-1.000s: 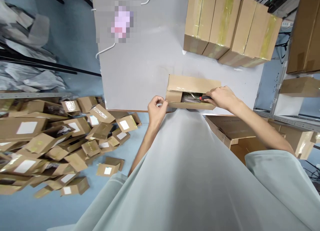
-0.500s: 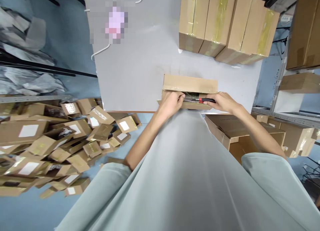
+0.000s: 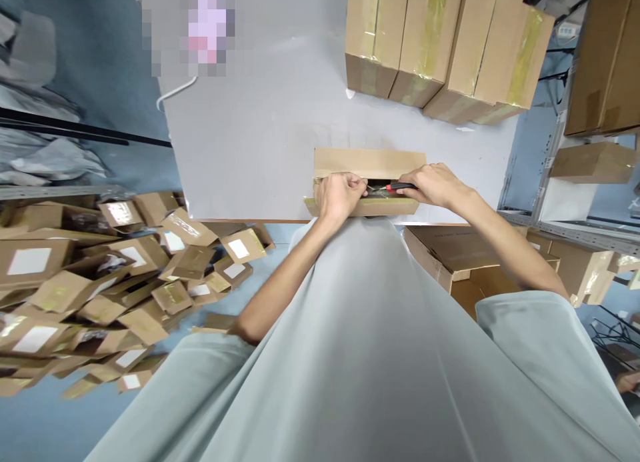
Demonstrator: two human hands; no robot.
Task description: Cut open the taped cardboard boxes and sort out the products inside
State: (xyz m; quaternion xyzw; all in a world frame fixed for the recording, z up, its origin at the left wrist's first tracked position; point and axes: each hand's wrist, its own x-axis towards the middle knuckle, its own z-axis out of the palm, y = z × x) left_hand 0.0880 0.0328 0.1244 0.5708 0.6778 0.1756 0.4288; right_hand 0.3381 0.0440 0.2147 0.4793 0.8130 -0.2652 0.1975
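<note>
Your right hand (image 3: pixel 434 183), right of the frame's centre, has its fingers closed on a black and red tool (image 3: pixel 399 187), which points into the opened carton (image 3: pixel 370 161) at the middle. Your left hand (image 3: pixel 340 197) rests over the carton's left part, fingertips brought together — whether they grip something, I cannot tell. Taped boxes (image 3: pixel 425 42) stand at upper right.

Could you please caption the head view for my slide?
Left hand at an open cardboard box, right hand holding a tool.
</note>
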